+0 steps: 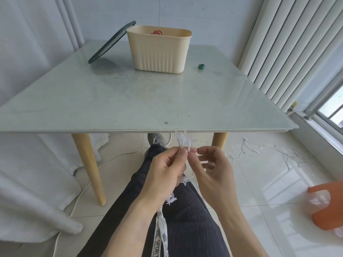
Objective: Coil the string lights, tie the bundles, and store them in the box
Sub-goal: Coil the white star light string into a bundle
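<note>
Up close, left hand [165,169] pinching clear plastic string lights [182,142], right hand [213,167] loosely curled alongside, ribbed cream box [159,51] behind.

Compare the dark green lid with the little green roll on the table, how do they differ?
The dark green round lid is large, thin and flat, while the small green roll is tiny and stubby. The lid stands tilted, leaning on the left side of the cream ribbed plastic box; the roll sits on the glass table top to the box's right, apart from it. Both are green and untouched by either hand.
</note>
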{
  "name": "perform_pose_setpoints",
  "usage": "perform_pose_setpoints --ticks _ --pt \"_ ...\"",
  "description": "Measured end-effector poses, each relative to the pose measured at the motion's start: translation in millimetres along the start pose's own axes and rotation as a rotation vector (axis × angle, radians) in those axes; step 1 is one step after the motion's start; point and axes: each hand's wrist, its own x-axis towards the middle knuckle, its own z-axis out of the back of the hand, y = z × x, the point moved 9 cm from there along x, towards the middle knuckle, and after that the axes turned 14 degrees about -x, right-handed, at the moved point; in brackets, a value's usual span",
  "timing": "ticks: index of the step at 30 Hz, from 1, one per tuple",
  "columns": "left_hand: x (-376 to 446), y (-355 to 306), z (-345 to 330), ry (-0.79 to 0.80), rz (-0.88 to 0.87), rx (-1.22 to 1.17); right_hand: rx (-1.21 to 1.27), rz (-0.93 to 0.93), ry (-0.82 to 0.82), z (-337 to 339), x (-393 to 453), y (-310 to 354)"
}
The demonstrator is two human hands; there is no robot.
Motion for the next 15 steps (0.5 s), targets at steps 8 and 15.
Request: perform_pose_setpoints --ticks 8,15 --pt "1 0 0 0.051 0.035 -0.045 0.14 -0.017 0.21 -14 -4 9" --pt "-1 7 -1 0.069 0.081 -0.063 0.159 0.036 0.29 -17 -1 2"
